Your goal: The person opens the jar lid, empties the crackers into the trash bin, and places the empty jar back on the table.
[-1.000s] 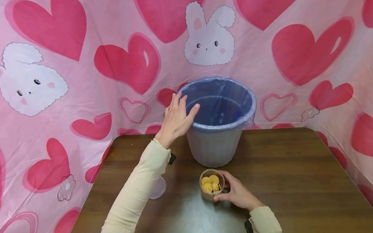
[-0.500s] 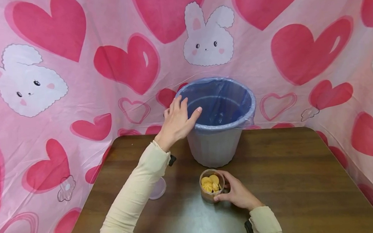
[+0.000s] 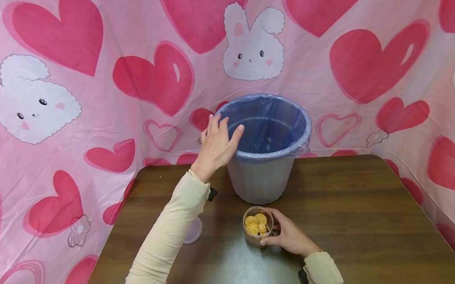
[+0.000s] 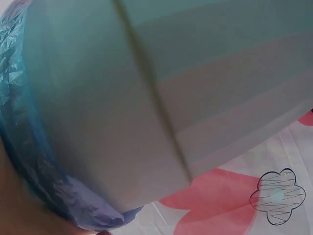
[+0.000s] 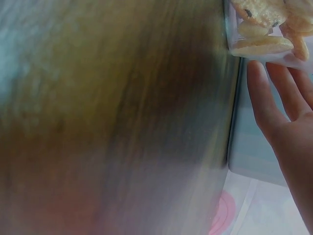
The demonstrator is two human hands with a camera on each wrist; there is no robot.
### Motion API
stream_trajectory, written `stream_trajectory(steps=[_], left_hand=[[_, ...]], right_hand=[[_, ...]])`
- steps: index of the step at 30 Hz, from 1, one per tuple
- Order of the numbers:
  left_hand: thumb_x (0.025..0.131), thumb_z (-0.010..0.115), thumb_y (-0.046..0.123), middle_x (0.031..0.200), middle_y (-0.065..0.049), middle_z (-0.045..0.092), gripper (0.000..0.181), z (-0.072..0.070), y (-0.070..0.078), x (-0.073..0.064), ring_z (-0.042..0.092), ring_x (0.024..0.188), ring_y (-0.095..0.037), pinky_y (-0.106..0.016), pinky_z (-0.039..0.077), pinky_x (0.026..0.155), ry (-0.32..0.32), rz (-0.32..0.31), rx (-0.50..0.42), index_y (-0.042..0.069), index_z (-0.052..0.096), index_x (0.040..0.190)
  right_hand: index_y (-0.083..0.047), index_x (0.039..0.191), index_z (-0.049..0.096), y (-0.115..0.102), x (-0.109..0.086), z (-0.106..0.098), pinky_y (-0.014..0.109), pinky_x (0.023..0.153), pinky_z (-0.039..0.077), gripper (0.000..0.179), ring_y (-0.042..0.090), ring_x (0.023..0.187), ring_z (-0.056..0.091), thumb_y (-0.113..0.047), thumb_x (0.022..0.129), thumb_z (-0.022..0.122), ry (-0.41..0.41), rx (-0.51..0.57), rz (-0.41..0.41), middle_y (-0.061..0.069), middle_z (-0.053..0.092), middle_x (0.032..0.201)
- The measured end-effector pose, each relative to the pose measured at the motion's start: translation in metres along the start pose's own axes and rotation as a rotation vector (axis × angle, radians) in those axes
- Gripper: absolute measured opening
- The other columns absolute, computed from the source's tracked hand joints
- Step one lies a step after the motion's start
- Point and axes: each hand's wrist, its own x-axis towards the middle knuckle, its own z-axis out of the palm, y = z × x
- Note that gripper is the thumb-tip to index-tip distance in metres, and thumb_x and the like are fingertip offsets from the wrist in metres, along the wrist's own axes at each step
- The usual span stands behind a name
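Observation:
A pale trash bin (image 3: pixel 261 181) lined with a blue plastic bag (image 3: pixel 273 108) stands upright on the table. At its left rim my left hand (image 3: pixel 215 148) lies with fingers spread and fairly straight, touching the bag-covered edge. The left wrist view is filled by the bin's side (image 4: pixel 146 98), with the bag's folded edge at left. In front of the bin, a clear jar (image 3: pixel 253 241) of yellow cookies (image 3: pixel 257 224) stands lidless. My right hand (image 3: pixel 289 233) holds it from the right, thumb and fingers around its side. Cookies (image 5: pixel 261 46) show through the jar in the right wrist view.
A round pale purple lid (image 3: pixel 193 230) lies on the brown wooden table (image 3: pixel 356 221), partly hidden by my left forearm. Pink cloth (image 3: pixel 163 133) with hearts and rabbits hangs close behind the bin and along both sides.
Almost nothing differs. My left hand shifts very slightly at the bin's rim. The right hand and the jar stay in place.

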Motion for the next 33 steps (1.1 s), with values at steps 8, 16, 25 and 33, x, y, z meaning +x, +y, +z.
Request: stream_trajectory(steps=[8, 16, 25, 33], left_hand=[[0.083, 0.030, 0.066, 0.148, -0.012, 0.017, 0.082, -0.001, 0.001, 0.001, 0.000, 0.139, -0.027, -0.054, 0.015, 0.105, -0.082, -0.039, 0.019, 0.008, 0.026, 0.139], [0.083, 0.031, 0.066, 0.149, -0.011, 0.013, 0.083, -0.002, 0.000, 0.000, 0.002, 0.139, -0.027, -0.056, 0.019, 0.105, -0.095, -0.051, 0.024, 0.006, 0.023, 0.141], [0.084, 0.031, 0.065, 0.149, -0.011, 0.014, 0.082, 0.000, 0.001, 0.001, 0.001, 0.139, -0.027, -0.053, 0.016, 0.107, -0.090, -0.037, 0.054, 0.007, 0.023, 0.141], [0.085, 0.032, 0.062, 0.149, -0.012, 0.014, 0.080, 0.001, 0.001, 0.001, 0.000, 0.139, -0.027, -0.045, 0.010, 0.111, -0.088, -0.031, 0.073, 0.005, 0.022, 0.141]], right_hand=[[-0.019, 0.131, 0.040, -0.002, 0.000, 0.001, 0.024, 0.084, 0.046, 0.085, 0.012, 0.108, 0.050, -0.034, 0.059, 0.082, 0.009, 0.004, 0.019, -0.003, 0.048, 0.128], [-0.021, 0.131, 0.039, -0.006, 0.000, 0.002, 0.025, 0.085, 0.045, 0.087, 0.012, 0.108, 0.049, -0.034, 0.057, 0.083, 0.011, 0.014, 0.037, -0.005, 0.048, 0.126], [-0.027, 0.129, 0.037, -0.009, 0.002, 0.008, 0.036, 0.097, 0.037, 0.091, 0.007, 0.113, 0.046, -0.035, 0.053, 0.085, 0.039, -0.055, 0.070, -0.007, 0.047, 0.127], [-0.030, 0.128, 0.036, -0.007, 0.004, 0.012, 0.038, 0.097, 0.035, 0.090, 0.005, 0.112, 0.046, -0.035, 0.053, 0.085, 0.054, -0.077, 0.103, -0.012, 0.047, 0.123]])
